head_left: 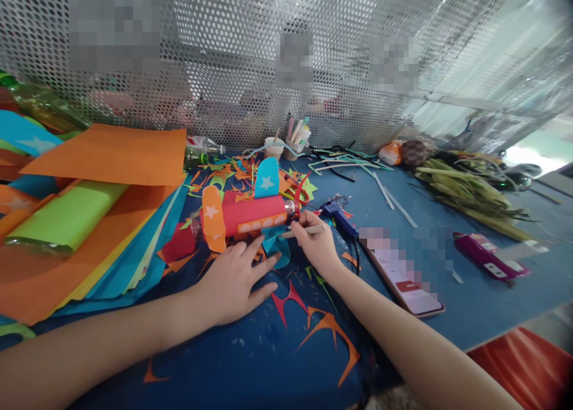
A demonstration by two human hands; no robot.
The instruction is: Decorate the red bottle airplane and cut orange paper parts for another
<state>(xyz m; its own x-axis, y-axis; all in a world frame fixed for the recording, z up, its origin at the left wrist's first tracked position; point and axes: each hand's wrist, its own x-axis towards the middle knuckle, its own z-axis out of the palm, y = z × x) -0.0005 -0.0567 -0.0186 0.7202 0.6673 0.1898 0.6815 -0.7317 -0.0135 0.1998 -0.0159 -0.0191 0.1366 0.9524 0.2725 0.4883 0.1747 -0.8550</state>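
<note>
A toy plane (pixel 255 211) made from a bottle wrapped in red paper lies on the blue table. It has an orange tail piece (pixel 213 219) with a white star, a strip of pale round windows, and a blue upper wing (pixel 267 178) with a star. My left hand (pixel 239 279) rests with fingers spread, two of them on the lower blue wing (pixel 280 256). In my right hand (pixel 317 243) is a pale pen (pixel 316 229), its tip at that wing. The bottle neck (pixel 290 207) points toward my right hand.
A blue glue gun (pixel 342 218) and a phone (pixel 405 273) lie to the right. Coloured paper sheets (pixel 111 159) and a green-wrapped bottle (pixel 67 216) fill the left. Cups of pens (pixel 296 144), paper scraps (pixel 329 329) and dry husks (pixel 470 198) lie around; a perforated metal screen (pixel 233 58) stands behind.
</note>
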